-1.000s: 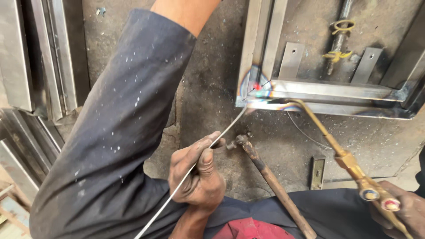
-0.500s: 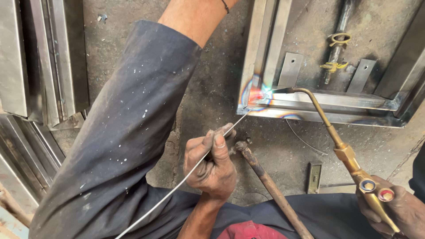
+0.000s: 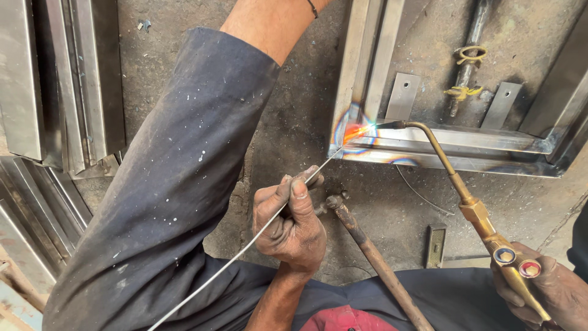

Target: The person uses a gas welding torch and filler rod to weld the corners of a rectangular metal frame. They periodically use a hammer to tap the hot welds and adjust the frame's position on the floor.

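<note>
My left hand (image 3: 293,222) pinches a thin silver filler rod (image 3: 245,245) whose far tip reaches the glowing corner (image 3: 354,130) of a stainless steel frame (image 3: 453,150) lying on the floor. My right hand (image 3: 551,294), at the lower right edge, grips a brass gas torch (image 3: 471,205). Its bent nozzle points left at the same corner, where an orange flame and rainbow heat tint show. My bent leg in dark blue trousers (image 3: 171,184) fills the left middle of the view.
A rusty hammer (image 3: 367,251) lies on the concrete floor between my hands. Stacked steel channels (image 3: 55,92) stand at the left. A small flat metal plate (image 3: 435,246) lies near the torch. A pipe with brass wire (image 3: 465,67) lies inside the frame.
The torch nozzle has shifted left onto the frame's corner, and the spot now glows orange. My left hand has risen slightly with the rod. The view has tilted a little.
</note>
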